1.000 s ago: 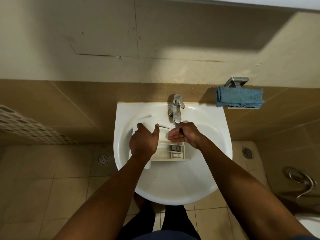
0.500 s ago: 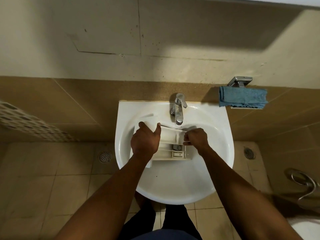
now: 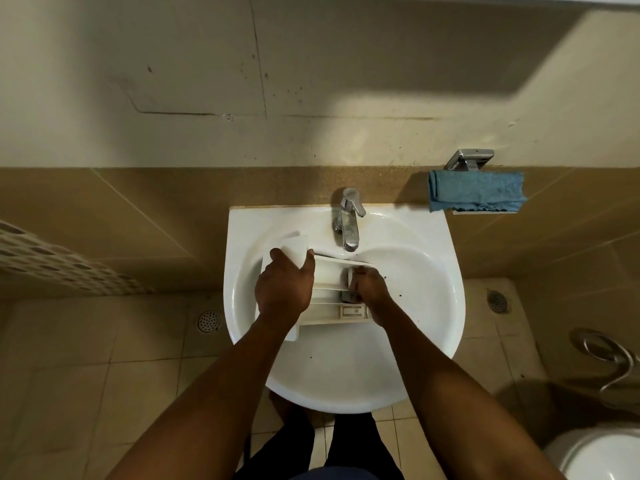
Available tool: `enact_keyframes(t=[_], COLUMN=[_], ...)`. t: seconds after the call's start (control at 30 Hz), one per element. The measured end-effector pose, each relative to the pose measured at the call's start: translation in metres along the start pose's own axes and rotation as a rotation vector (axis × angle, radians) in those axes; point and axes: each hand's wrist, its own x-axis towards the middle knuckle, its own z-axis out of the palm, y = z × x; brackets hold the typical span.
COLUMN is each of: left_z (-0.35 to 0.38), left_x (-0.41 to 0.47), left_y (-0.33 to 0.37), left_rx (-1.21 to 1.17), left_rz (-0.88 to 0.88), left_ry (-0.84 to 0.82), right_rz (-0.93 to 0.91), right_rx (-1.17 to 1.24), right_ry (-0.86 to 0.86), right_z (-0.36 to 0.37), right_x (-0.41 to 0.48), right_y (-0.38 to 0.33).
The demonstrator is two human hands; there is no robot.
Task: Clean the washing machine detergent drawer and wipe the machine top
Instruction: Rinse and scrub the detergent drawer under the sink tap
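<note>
A white detergent drawer [image 3: 329, 271] lies across the bowl of a white sink [image 3: 433, 306], below the chrome tap [image 3: 349, 223]. No water runs from the tap. My left hand [image 3: 284, 289] grips the drawer's left end, thumb over its front panel. My right hand [image 3: 369, 287] is at the drawer's right end, with the fingers curled down into its compartments; what the fingertips touch is hidden. Dark specks lie on the sink bowl right of the drawer. A folded blue cloth [image 3: 476, 190] rests on a wall holder at the upper right.
The sink stands against a tiled wall. Floor drains sit at the left [image 3: 209, 321] and right [image 3: 498, 301]. A toilet [image 3: 602, 455] and a metal hose [image 3: 613, 362] are at the lower right. My legs stand under the sink.
My right hand left the tap, went to the drawer's right end, and now has its fingers down in the compartments. My left hand has kept its hold on the drawer.
</note>
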Motion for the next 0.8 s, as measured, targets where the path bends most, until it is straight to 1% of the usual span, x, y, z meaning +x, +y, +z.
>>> enact_keyframes(t=[0.1,0.2,0.33,0.43,0.47,0.5,0.57,0.63,0.7,0.8], left_z=[-0.002,-0.002,-0.006,-0.007,-0.007,-0.008,-0.009,-0.007,-0.006,-0.007], left_x=[0.0,0.0,-0.001,0.001,0.0,0.0,-0.002,-0.004,-0.002,-0.002], left_y=[0.0,0.001,0.001,-0.003,-0.003,-0.002,0.001,0.003,0.002,0.001], left_rx=[0.021,0.029,0.043,-0.051,-0.068,-0.038,0.054,0.059,0.058,0.067], left_rz=[0.004,0.014,-0.003,-0.005,-0.005,0.007,0.017,0.023,0.019,0.026], left_ry=[-0.001,0.039,-0.009,-0.034,-0.035,-0.025,-0.007,0.0,0.018,0.033], right_rz=[-0.027,-0.069,-0.032,0.005,-0.005,-0.032,-0.073,-0.076,-0.078,-0.051], right_rx=[-0.24,-0.313,-0.081,0.144,0.167,0.133,-0.027,-0.178,-0.222,-0.215], right_ry=[0.021,-0.028,-0.018,-0.026,-0.02,-0.015,-0.008,0.002,-0.025,-0.074], right_z=[-0.005,-0.011,-0.007,-0.002,0.0,0.002,0.003,0.001,-0.004,-0.011], right_x=[0.005,0.012,0.005,0.0,-0.002,-0.006,-0.012,-0.008,-0.002,0.004], right_y=[0.001,0.0,-0.003,0.001,0.001,0.0,-0.003,-0.003,-0.005,-0.009])
